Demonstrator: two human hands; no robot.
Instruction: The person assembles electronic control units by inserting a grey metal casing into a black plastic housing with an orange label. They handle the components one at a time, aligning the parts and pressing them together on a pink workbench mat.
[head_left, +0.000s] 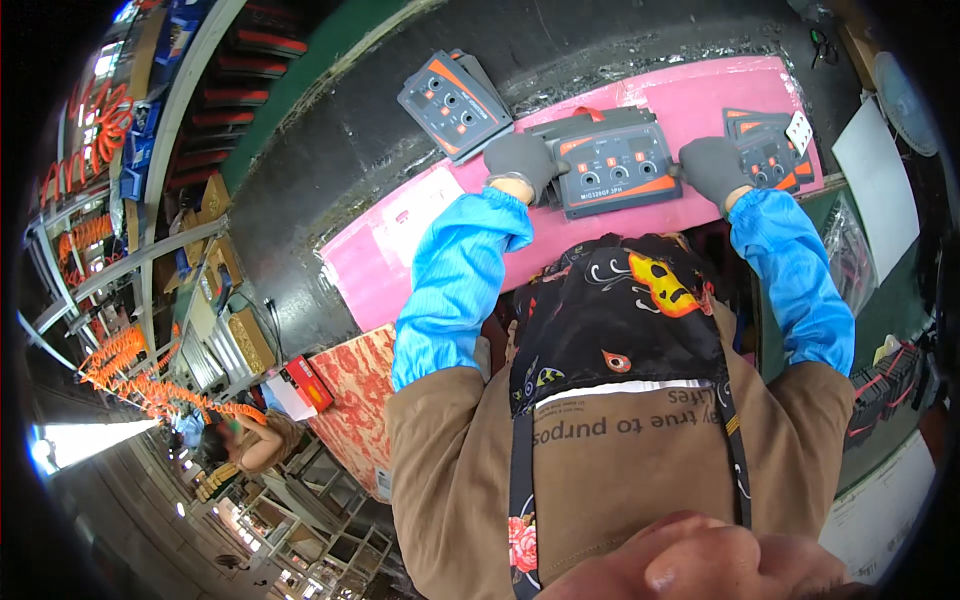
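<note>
In grey gloves and blue sleeve covers, both my hands are at a dark grey control panel [616, 170] with orange accents and several round openings. Its front face tilts up toward me, with more grey panels [580, 125] close behind it. My left hand [520, 162] is closed on the left edge, thumb at the front. My right hand [715, 170] is closed at the right edge, thumb against the face. The backs of both hands hide most of the fingers. A strip of red [591, 113] shows behind the panel's top edge.
A pink sheet [370, 265] covers part of the dark bench [300, 235]. Stacked panels [455, 105] lie at the far left, and more panels [765, 160] by my right hand. White paper [415, 210] lies left. A person [255, 445] is in the left background.
</note>
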